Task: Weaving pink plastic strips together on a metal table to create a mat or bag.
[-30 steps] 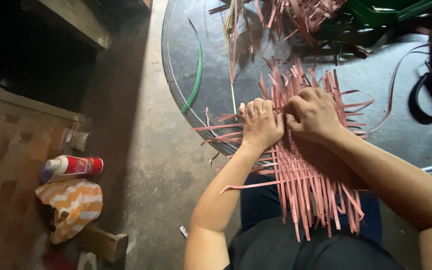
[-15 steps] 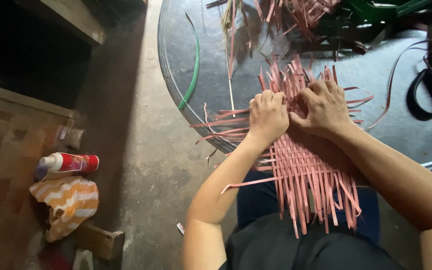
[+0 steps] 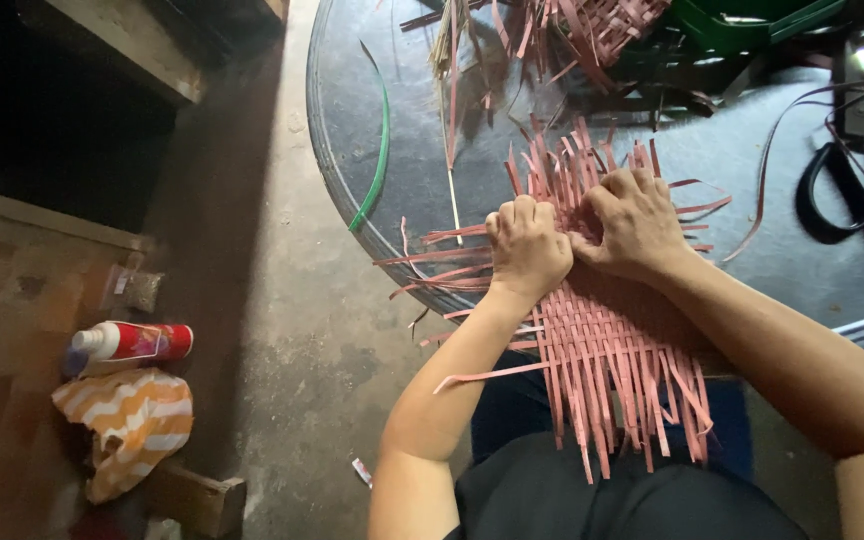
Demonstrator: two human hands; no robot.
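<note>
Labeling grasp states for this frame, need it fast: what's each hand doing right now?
Left hand: closed, fingers curled, pressing down on the pink woven strip mat.
Right hand: closed, fingers curled into the same mat's strips.

Round grey tabletop [image 3: 752, 170], rim curving at left. On it: half-woven mat of pink strips [image 3: 602, 330] (near end overhangs the edge), a loose green strip [image 3: 380, 150], black scissors [image 3: 857, 190], and a pile of pink strips [image 3: 592, 25] at the far side. Concrete floor [image 3: 302, 380] carries a red-and-white bottle [image 3: 132, 342] and a striped orange cloth [image 3: 132, 425].
</note>
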